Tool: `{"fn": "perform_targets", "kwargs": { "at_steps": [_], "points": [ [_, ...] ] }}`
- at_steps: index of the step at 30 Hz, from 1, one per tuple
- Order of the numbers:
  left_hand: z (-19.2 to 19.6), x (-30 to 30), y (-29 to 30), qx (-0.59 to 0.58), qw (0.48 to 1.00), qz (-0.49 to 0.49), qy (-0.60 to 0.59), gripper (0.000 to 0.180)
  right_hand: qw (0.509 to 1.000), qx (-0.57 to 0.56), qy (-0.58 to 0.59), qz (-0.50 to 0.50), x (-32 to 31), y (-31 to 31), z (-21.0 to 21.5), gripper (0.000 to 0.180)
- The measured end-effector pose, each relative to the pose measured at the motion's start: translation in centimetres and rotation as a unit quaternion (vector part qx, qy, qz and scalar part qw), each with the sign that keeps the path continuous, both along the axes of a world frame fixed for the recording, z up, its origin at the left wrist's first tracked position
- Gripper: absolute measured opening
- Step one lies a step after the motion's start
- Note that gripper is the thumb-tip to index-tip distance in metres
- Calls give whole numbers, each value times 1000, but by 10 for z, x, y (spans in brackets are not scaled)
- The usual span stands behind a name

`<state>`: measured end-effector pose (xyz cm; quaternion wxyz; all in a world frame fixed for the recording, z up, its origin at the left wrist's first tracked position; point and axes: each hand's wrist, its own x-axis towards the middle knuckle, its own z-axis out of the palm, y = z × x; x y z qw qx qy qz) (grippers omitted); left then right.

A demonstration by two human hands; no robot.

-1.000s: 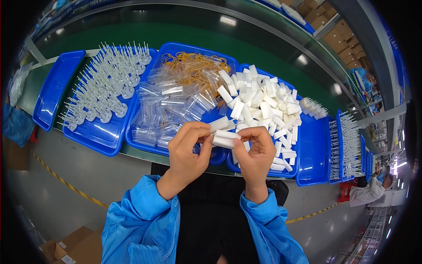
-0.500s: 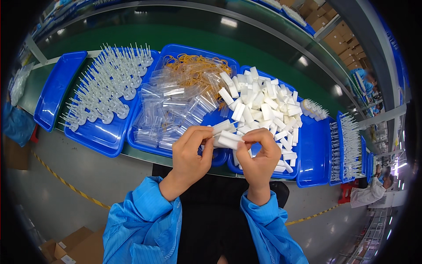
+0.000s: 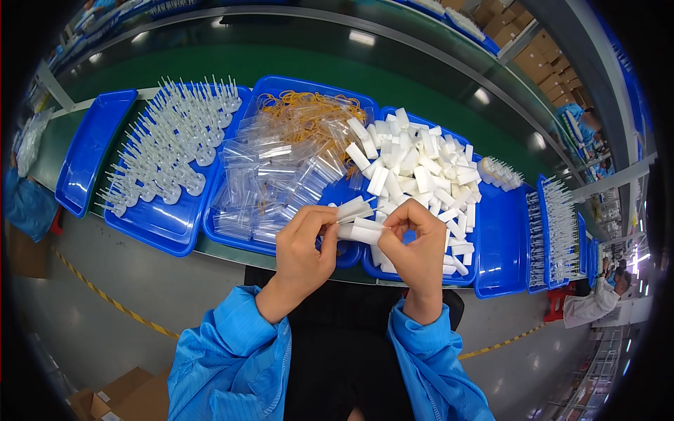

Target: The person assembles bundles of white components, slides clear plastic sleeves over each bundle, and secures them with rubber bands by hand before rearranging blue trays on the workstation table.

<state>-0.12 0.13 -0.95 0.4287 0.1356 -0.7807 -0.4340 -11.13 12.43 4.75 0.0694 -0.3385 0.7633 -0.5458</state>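
My left hand [image 3: 303, 247] and my right hand [image 3: 413, 247] meet above the table's near edge, both pinching a small bundle of white rectangular pieces [image 3: 357, 222]. The bundle juts up and left from between my fingertips. Just beyond it a blue tray [image 3: 491, 242] holds a heap of the same white pieces [image 3: 414, 165]. To its left another blue tray [image 3: 232, 235] holds clear plastic bags [image 3: 270, 175] and a tangle of orange rubber bands [image 3: 309, 112].
A blue tray of upright white plastic parts [image 3: 168, 144] stands at the left, beside an empty-looking blue tray [image 3: 88, 151]. More blue trays with white parts [image 3: 558, 224] lie at the right. A green conveyor [image 3: 281, 56] runs behind. Another person [image 3: 593, 305] sits far right.
Both hands have stayed close together on the white bundle, with only small finger shifts as they work it.
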Motion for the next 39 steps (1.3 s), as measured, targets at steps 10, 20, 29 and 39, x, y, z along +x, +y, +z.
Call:
{"fn": "perform_targets", "kwargs": {
  "at_steps": [10,20,29,39],
  "points": [
    [1,0,2,-67,998,-16,6,12,994,7,108,24,-5,-7,-10,9],
    [10,8,4,91,993,-68,-16,17,985,-99,134,47,-2,-1,-13,12],
    [5,16,3,327,922,-207,-6,33,977,-120,124,128,3,3,-7,55],
    [32,31,22,-54,991,-113,40,55,907,-179,-339,176,27,13,-33,39]
  ]
}}
